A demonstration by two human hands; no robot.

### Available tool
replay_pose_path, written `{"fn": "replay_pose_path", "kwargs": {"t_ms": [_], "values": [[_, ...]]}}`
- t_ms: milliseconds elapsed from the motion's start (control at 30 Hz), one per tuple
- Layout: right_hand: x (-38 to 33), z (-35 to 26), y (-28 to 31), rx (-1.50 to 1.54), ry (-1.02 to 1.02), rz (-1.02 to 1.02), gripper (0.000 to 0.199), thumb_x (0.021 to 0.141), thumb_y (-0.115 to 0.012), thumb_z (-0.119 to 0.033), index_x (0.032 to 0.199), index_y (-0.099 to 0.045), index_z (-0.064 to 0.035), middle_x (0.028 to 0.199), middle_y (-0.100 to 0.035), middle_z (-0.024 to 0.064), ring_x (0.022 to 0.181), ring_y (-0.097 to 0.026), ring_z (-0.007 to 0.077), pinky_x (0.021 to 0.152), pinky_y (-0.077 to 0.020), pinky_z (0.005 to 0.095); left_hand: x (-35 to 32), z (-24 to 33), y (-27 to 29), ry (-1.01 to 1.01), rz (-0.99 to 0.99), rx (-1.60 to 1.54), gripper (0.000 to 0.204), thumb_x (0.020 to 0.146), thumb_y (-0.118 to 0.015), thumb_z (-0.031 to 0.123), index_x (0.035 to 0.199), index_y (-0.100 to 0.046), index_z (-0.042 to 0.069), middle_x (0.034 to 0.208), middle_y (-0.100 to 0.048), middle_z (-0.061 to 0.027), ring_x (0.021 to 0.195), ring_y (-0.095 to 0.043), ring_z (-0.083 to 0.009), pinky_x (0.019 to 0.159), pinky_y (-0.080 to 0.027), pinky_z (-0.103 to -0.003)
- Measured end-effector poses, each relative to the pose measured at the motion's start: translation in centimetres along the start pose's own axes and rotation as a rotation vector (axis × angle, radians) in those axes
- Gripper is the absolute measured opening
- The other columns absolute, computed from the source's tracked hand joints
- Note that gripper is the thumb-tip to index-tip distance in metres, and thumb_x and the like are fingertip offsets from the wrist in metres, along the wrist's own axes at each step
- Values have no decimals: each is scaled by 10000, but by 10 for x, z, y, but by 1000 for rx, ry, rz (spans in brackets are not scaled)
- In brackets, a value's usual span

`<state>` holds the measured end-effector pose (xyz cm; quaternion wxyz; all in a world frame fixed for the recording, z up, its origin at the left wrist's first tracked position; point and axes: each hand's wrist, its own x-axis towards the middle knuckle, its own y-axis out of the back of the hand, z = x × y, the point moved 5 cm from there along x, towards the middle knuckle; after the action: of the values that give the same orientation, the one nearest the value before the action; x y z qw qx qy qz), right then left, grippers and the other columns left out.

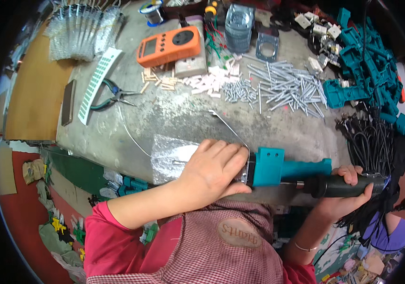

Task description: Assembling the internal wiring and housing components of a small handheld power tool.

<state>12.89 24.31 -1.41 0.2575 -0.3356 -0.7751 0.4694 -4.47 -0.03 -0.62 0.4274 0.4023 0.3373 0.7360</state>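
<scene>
My left hand [216, 165] is closed around the front end of a teal tool housing [268, 165], with the thumb below. That front end is mostly hidden under the fingers. Clear plastic wrap [167, 156] sticks out on the left side of the hand, and a thin bent metal rod [230, 127] rises above the knuckles. My right hand [349, 189] grips a dark cylindrical electric screwdriver [339, 186], lying level. Its shaft points left and reaches the housing's right face, under the teal handle [309, 167].
Loose long screws [292, 90], short screws [240, 91] and white pieces [214, 80] lie beyond my hands. Further left are an orange meter [169, 46] and pliers [115, 96]. Teal housings [368, 61] and black cables [372, 137] are heaped at the right.
</scene>
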Motion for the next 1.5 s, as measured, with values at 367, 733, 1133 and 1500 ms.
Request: {"fn": "replay_pose_path", "kwargs": {"t_ms": [367,733,1133,1500], "values": [[15,-69,18,-1940,387,134,579,873,-593,-8,1436,-459,-20,1488,-445,175,1337,-452,269,1118,-319,387,-21,-6,10,-11,-133,110,788,708,-797,397,1374,-510,90,1115,-557,-126,1012,-547,-304,871,-439,-451],[16,35,-77,-1811,23,-231,155,817,-671,-80,745,-606,40,656,-572,110,570,-543,194,579,-421,295,56,-50,66,4,-694,-387,300,993,-531,319,1014,-604,29,844,-641,-218,794,-627,-421,726,-504,-483],[122,229,-150,-1896,314,-1057,146,840,-643,-106,929,-674,6,919,-676,213,803,-645,423,702,-519,467,-5,-48,21,-30,-43,-92,513,906,-632,317,1342,-540,61,1296,-572,-110,1121,-567,-281,946,-439,-401],[160,279,-122,-1830,680,-954,222,844,-645,-110,1040,-651,-6,822,-666,236,774,-658,429,673,-511,494,-6,-45,17,-11,-24,-129,535,886,-664,342,1334,-536,78,1252,-583,-107,1083,-577,-261,966,-431,-400]]}}
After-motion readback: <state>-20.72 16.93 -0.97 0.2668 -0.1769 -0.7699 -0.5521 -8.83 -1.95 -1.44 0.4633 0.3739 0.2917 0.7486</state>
